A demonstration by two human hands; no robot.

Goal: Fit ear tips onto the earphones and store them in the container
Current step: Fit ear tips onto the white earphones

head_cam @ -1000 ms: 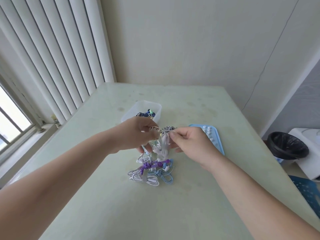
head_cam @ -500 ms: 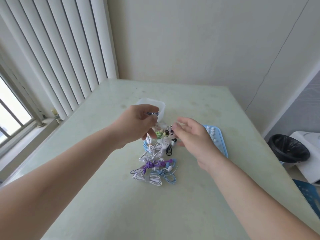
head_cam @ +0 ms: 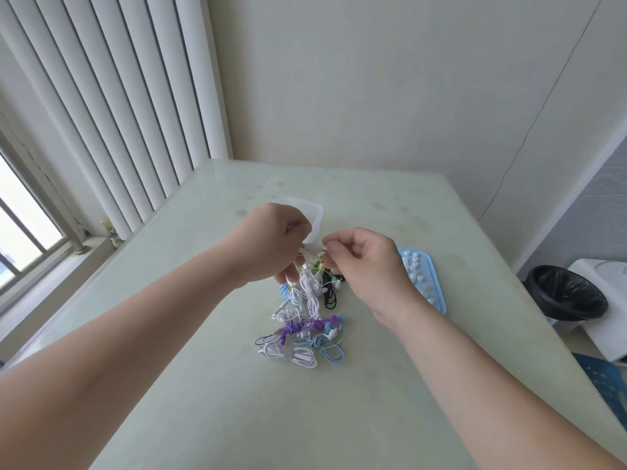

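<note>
A heap of bundled earphones (head_cam: 302, 337) in white, purple, light blue, green and black lies mid-table. My left hand (head_cam: 274, 245) holds a white earphone bundle (head_cam: 310, 286) that hangs down above the heap. My right hand (head_cam: 363, 262) pinches the top end of that same bundle right beside the left fingers; whether it holds an ear tip is hidden. The clear plastic container (head_cam: 314, 215) stands just behind my left hand, mostly covered by it. A light blue tray (head_cam: 431, 283) of white ear tips lies to the right, partly behind my right hand.
The pale green table (head_cam: 203, 385) meets a wall at the back and vertical blinds (head_cam: 112, 106) with a window on the left. A black-lined bin (head_cam: 566, 293) and a white box (head_cam: 607, 300) stand on the floor to the right.
My right hand, open and apart half a second ago, has closed onto the white bundle next to the left fingers. The bundle now hangs a little lower over the heap.
</note>
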